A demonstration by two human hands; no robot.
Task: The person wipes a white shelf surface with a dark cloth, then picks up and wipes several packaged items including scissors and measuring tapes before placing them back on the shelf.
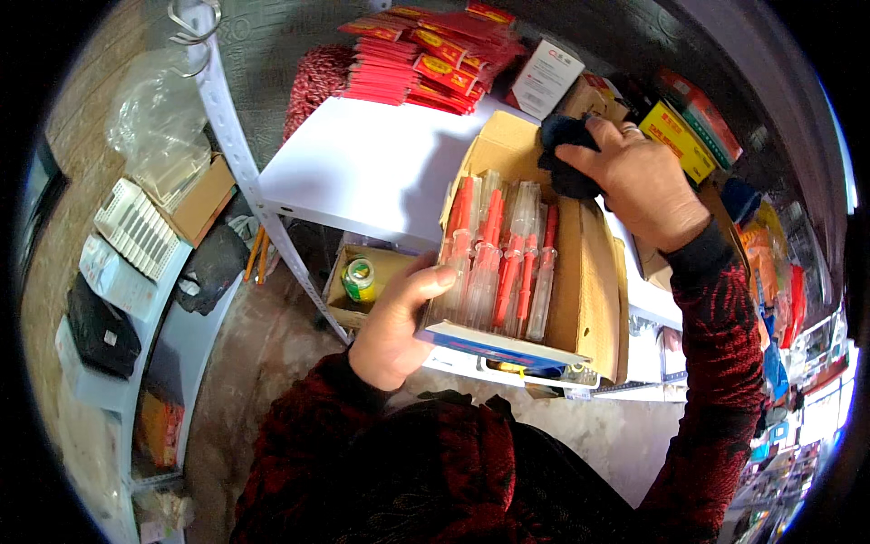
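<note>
My left hand [401,319] grips the near left corner of an open cardboard box [591,285], thumb over its rim. Inside lie several clear plastic tubes with red parts [503,258], side by side; I cannot tell exactly what they are. The box is tilted towards me above the front edge of a white shelf [353,156]. Up at the far right corner of the box, my right hand [639,177] holds a bunched dark cloth [571,156], which touches the box's edge. The fingertips under the cloth are hidden.
Red packets [435,61] are stacked at the back of the shelf, beside a white printed box [547,78]. A yellow tape measure box [676,139] stands at right. Left are a metal upright [234,143] and another shelf rack [160,299]. A yellow-green roll [359,279] sits in a box below.
</note>
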